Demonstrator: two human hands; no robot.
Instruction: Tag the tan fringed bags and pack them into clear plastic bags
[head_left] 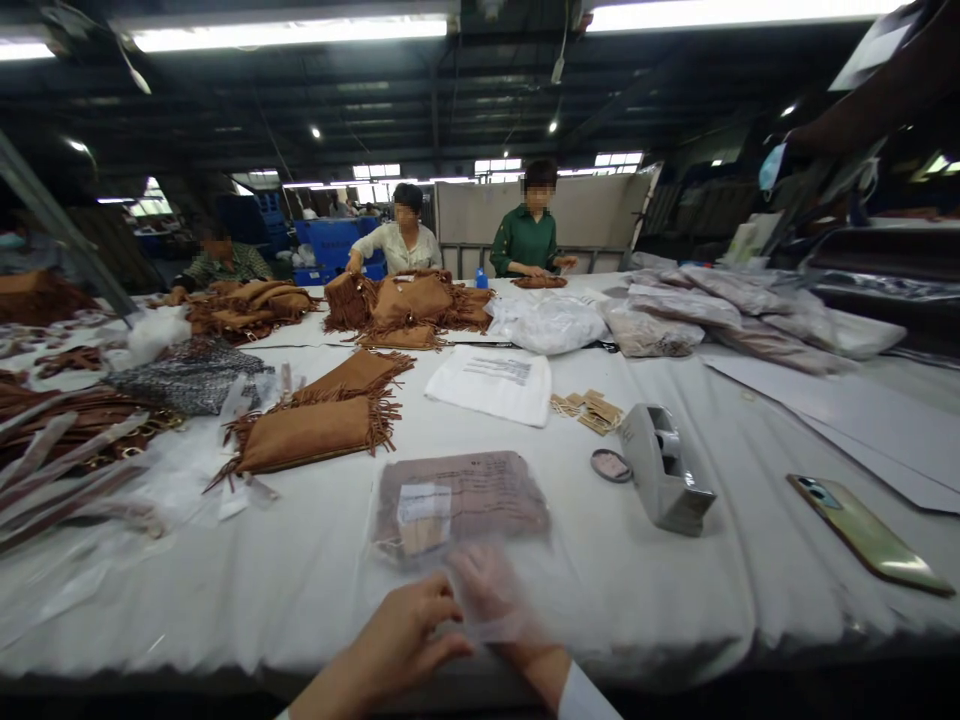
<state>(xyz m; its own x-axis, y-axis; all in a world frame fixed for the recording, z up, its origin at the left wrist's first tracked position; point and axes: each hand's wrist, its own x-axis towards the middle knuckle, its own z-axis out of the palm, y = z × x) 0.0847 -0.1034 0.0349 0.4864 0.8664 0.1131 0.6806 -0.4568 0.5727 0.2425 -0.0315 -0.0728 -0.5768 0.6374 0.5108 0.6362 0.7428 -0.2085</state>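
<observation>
A clear plastic bag [525, 555] lies flat in front of me, with a brown item [480, 490] inside it. Printed text, a white label [424, 503] and a tan tag show through the film. My left hand [420, 620] is at the bag's near end, fingers bent and thumb held apart from them; any film between them cannot be made out. Clear film covers my right hand [491, 590], which reaches into the bag's near end toward the brown item. Motion smears its fingers, so their grip is unclear.
To the right are a grey tape dispenser [666, 470], a small round dish [611, 465] and a phone [866, 530]. Fringed brown pouches [307, 435], a stack of white bags [491, 380] and tan tags [592, 408] lie beyond. Several people work across the table.
</observation>
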